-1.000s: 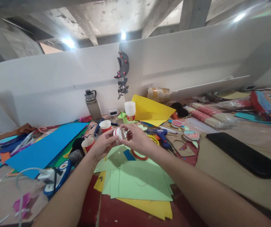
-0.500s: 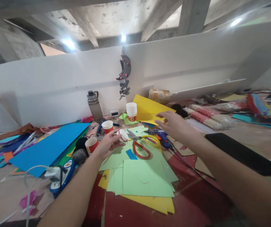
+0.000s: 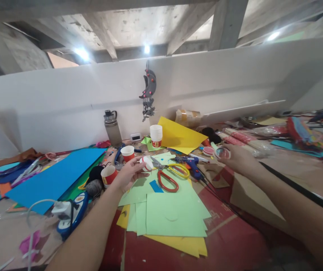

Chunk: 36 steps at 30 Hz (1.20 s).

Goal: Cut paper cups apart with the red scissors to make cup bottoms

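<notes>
My left hand (image 3: 129, 174) is closed round a small white paper cup (image 3: 146, 163) with red marks, held on its side above the light green paper sheets (image 3: 172, 212). My right hand (image 3: 236, 158) reaches out to the right and pinches a round disc with a pink and teal face (image 3: 223, 152). Between the hands lie red and yellow scissors (image 3: 171, 177) and a blue glue gun (image 3: 193, 164).
Red-and-white paper cups (image 3: 127, 152) and a cup stack (image 3: 156, 134) stand behind, with a grey bottle (image 3: 112, 127) by the white wall. A large blue sheet (image 3: 55, 177) lies at the left, a yellow sheet (image 3: 181, 135) at the back. A black strip (image 3: 294, 184) lies right.
My right hand let go of the cup, swung out to the right and closed on the round disc. My left hand kept the cup in place.
</notes>
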Tool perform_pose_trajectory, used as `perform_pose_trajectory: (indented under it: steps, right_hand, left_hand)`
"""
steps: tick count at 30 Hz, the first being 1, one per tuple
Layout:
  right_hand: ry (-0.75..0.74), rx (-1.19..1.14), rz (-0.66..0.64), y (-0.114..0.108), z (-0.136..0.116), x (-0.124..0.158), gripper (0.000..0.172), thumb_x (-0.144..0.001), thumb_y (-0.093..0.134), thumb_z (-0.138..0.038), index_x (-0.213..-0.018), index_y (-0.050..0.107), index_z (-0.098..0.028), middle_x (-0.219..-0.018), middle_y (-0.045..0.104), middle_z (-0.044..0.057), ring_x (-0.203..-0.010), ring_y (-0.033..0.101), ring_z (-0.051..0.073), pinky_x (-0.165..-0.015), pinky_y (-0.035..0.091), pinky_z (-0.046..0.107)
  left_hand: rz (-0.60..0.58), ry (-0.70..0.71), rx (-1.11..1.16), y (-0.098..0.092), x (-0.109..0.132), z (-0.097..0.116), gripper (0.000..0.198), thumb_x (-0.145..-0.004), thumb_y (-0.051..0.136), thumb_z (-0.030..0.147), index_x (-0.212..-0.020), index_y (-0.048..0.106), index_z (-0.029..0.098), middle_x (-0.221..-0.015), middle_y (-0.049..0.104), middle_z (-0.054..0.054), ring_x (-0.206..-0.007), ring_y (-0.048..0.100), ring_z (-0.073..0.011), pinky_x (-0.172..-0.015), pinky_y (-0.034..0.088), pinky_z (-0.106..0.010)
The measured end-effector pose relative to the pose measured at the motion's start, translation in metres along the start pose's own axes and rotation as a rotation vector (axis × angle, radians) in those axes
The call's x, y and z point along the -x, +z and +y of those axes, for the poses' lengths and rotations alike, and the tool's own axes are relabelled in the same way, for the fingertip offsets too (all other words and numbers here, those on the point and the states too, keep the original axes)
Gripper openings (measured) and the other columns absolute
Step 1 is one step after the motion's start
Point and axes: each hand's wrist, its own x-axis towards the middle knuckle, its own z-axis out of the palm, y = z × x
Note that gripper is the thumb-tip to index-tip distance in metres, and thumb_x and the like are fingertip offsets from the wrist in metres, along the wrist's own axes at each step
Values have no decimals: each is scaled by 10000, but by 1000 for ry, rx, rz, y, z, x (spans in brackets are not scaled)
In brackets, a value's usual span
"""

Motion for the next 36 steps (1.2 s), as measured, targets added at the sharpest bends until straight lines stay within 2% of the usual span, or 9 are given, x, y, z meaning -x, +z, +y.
perform_pose_trajectory:
  steps: [2, 4, 6, 9, 14, 23, 28, 31, 36]
  right_hand:
    - [28, -163, -86, 0, -15, -3, 465, -656, 723, -300, -1088, 602, -179, -985, 676, 137, -876, 664, 279, -721, 526, 374]
    - [47, -505, -190, 3, -33, -3, 587, -639, 735, -332, -1175, 534, -203, -1107, 647, 115, -930, 654, 260, -763, 545, 382]
    - [64, -727, -254, 7, -51, -1, 623, -598, 766, -328, -1162, 526, -221, -1146, 631, 105, -949, 646, 253, -782, 550, 389]
    - [65, -854, -315, 13, -70, 2, 627, -578, 785, -309, -1141, 521, -223, -1158, 620, 104, -943, 645, 236, -799, 547, 378]
    - [29, -873, -324, 18, -73, 1, 629, -567, 802, -309, -1130, 531, -232, -1194, 598, 93, -916, 644, 208, -809, 539, 353]
    - [20, -808, -293, 24, -69, 1, 620, -575, 798, -356, -1126, 543, -228, -1061, 651, 76, -905, 639, 220, -774, 537, 349]
    - [-9, -757, -236, 21, -65, 1, 622, -594, 788, -308, -1150, 522, -231, -1001, 663, 62, -901, 645, 220, -790, 534, 360]
    - [-1, -763, -184, 19, -63, 1, 613, -569, 803, -324, -1108, 532, -222, -1030, 660, 72, -930, 642, 232, -812, 533, 374]
    - [88, -883, -191, 16, -65, 4, 624, -553, 811, -340, -1095, 520, -235, -1042, 667, 72, -963, 641, 239, -827, 537, 374]
  left_hand:
    - [2, 1, 8, 0, 0, 0, 436, -753, 699, 268, -1151, 568, 149, -1010, 674, -108, -811, 670, -170, -700, 576, -288]
    - [-3, 0, 19, 0, 0, 1, 442, -757, 696, 263, -1162, 563, 146, -992, 677, -107, -795, 666, -161, -700, 575, -286]
    - [-8, -2, 32, 0, 1, 2, 445, -760, 693, 256, -1168, 558, 140, -975, 678, -106, -792, 662, -157, -707, 574, -289]
    - [-7, 2, 45, 1, 1, 3, 444, -757, 696, 249, -1162, 556, 133, -956, 677, -104, -801, 659, -162, -709, 571, -292]
    - [-6, 8, 46, 2, 1, 3, 444, -751, 700, 243, -1154, 556, 125, -945, 675, -108, -798, 655, -168, -700, 567, -295]
    - [-14, 14, 57, 3, 2, 4, 452, -744, 706, 233, -1159, 560, 132, -962, 662, -103, -800, 640, -160, -710, 557, -294]
    - [-69, 64, 33, 1, 1, 2, 538, -678, 753, 171, -1178, 554, 179, -1101, 620, -93, -868, 628, -160, -767, 544, -307]
    - [-82, 71, 3, 1, 2, 2, 590, -630, 779, 144, -1171, 546, 187, -1130, 601, -93, -902, 620, -173, -777, 535, -316]
    - [-73, 77, -31, 2, 3, 2, 618, -597, 796, 139, -1159, 543, 183, -1089, 608, -85, -873, 613, -160, -760, 519, -294]
